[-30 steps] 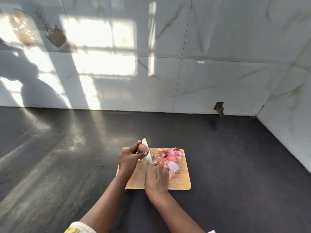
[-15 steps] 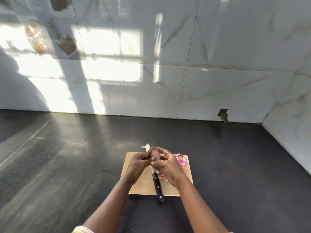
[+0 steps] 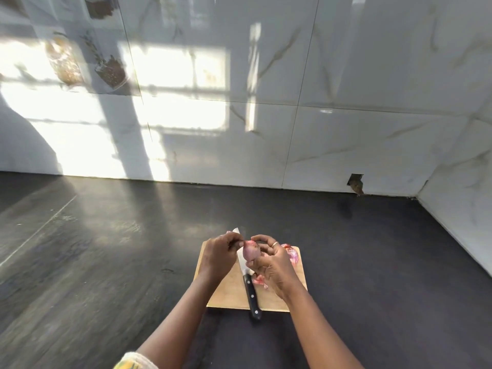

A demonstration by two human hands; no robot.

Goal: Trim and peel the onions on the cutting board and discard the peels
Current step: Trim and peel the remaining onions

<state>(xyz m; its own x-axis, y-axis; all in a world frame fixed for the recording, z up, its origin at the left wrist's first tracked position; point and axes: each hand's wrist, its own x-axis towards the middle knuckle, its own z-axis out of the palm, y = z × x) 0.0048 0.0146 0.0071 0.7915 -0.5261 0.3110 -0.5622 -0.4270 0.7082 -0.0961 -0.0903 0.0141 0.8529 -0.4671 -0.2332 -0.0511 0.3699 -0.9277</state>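
A small pinkish onion (image 3: 251,252) is held up above the wooden cutting board (image 3: 229,291). My right hand (image 3: 271,262) grips it from the right and below, a ring on one finger. My left hand (image 3: 219,253) pinches at the onion's top left edge with curled fingers. A black-handled knife (image 3: 250,291) lies on the board between my hands, blade pointing away, handle end over the near edge. Red onion pieces and peels (image 3: 292,255) lie on the board's right side, partly hidden by my right hand.
The board sits on a dark countertop (image 3: 106,249). A white marble-tiled wall (image 3: 319,102) runs behind, and a side wall (image 3: 466,222) closes the corner at the right. A small hole in the tile (image 3: 355,182) is at the wall's base.
The knife left my right hand and now lies on the board. Both hands have come together and lifted the onion off the board.
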